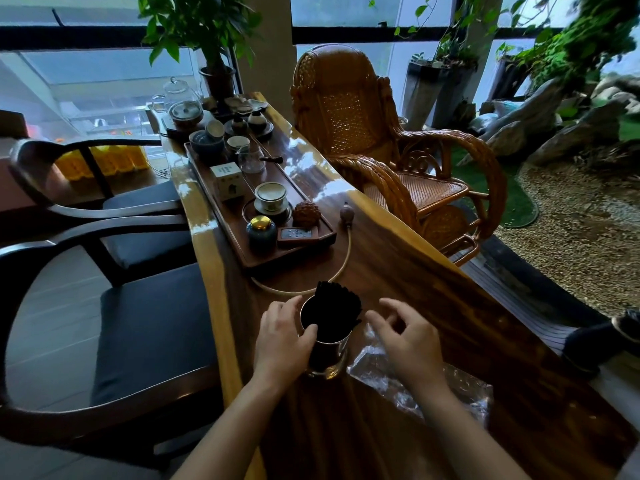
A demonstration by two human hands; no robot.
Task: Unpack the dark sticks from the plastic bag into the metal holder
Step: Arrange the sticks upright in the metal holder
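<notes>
A shiny metal holder (pixel 329 358) stands upright on the long wooden table (pixel 433 306), near me. A bundle of dark sticks (pixel 334 308) stands in it and leans to the right above its rim. My left hand (pixel 282 337) wraps around the holder's left side, thumb on the rim. My right hand (pixel 405 337) hovers just right of the sticks, fingers spread and curled, holding nothing. The clear plastic bag (pixel 460 389) lies crumpled and flat on the table under my right wrist.
A wooden tea tray (pixel 304 247) with cups, jars and a small box runs along the table beyond the holder. A pale hose (pixel 341 268) curves in front of it. Dark chairs (pixel 138 323) stand at the left, a rattan rocking chair (pixel 381 140) at the right.
</notes>
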